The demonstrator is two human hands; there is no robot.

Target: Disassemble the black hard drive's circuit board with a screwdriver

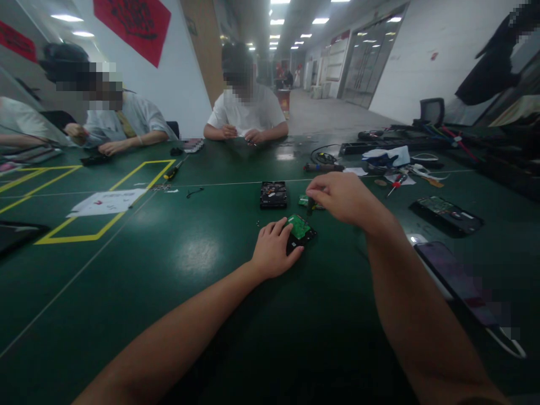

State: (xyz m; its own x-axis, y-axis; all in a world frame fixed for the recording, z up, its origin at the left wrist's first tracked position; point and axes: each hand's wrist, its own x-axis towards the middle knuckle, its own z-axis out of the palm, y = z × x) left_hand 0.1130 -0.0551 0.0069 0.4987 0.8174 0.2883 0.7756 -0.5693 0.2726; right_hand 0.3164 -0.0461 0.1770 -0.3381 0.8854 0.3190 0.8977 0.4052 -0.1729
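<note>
A hard drive (301,227) lies on the table with its green circuit board facing up. Thumb and fingers of my left hand (273,248) straddle its left part and hold it against the table. Above the board, my right hand (343,198) pinches the handle of a dark screwdriver (310,206). The screwdriver stands nearly upright, its tip at the far right part of the board; whether it sits in a screw is too small to tell. Just beyond lies a small loose green circuit board (302,200), partly behind the screwdriver. A second black hard drive (273,194) lies to the left of that.
Another drive (447,215) and a phone (458,281) lie on the right. Farther back are a red-handled screwdriver (396,184), a dark power screwdriver (324,167) and cables. Paper (107,202) lies left, within yellow tape. Two people (248,112) work across the green table (147,287).
</note>
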